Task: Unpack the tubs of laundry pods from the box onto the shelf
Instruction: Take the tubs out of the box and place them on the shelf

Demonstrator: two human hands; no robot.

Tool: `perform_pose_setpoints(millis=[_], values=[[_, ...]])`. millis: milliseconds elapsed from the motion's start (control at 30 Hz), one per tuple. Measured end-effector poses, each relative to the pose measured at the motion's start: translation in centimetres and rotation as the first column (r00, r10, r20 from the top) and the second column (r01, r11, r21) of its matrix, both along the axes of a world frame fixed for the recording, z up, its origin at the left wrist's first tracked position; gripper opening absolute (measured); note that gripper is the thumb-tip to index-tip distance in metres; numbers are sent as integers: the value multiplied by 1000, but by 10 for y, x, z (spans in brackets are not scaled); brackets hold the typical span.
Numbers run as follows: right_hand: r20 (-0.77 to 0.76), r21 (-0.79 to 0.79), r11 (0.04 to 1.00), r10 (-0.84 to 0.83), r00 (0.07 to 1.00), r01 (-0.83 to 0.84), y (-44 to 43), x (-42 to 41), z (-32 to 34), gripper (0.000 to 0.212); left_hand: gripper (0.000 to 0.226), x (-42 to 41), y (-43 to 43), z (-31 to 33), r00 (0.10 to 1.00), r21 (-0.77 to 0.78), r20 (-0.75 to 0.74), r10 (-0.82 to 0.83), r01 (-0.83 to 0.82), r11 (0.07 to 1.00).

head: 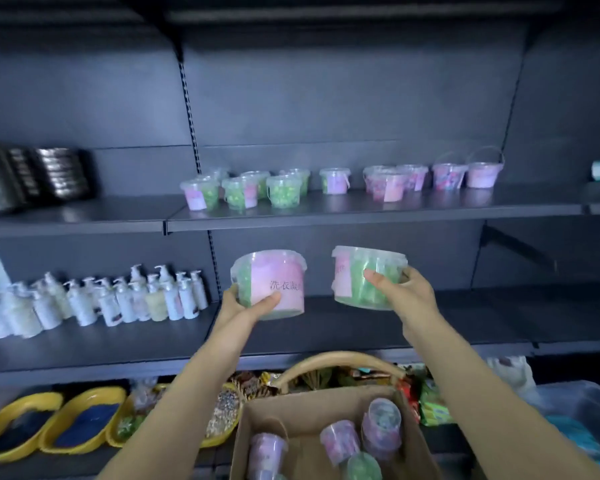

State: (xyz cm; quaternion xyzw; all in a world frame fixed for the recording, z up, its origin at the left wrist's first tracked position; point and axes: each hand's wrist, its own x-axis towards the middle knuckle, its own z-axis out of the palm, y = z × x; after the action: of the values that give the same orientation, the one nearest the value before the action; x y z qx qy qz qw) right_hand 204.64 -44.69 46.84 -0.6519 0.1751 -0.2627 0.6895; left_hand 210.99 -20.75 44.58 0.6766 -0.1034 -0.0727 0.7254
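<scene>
Both hands are full: my left hand [244,304] curls round the pink-labelled tub [274,271], my right hand [405,289] round the green tub [355,271], side by side above the box [309,407], before the shelf [465,317].

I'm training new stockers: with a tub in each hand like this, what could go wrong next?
The right hand holds its clear plastic tub of green pods tilted, by one side only; it could slip. With the left hand gripping the pink-labelled clear tub, no hand is free to steady the small lidded tubs crowding the dark upper shelf, which might get knocked.
</scene>
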Motion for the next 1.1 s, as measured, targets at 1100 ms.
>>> perform_pose_setpoints(millis=[1100], values=[[74,-389,912,-110,991,130,-120,361,90,79,104,338,-149,108,954,48,288,81,-99,994]])
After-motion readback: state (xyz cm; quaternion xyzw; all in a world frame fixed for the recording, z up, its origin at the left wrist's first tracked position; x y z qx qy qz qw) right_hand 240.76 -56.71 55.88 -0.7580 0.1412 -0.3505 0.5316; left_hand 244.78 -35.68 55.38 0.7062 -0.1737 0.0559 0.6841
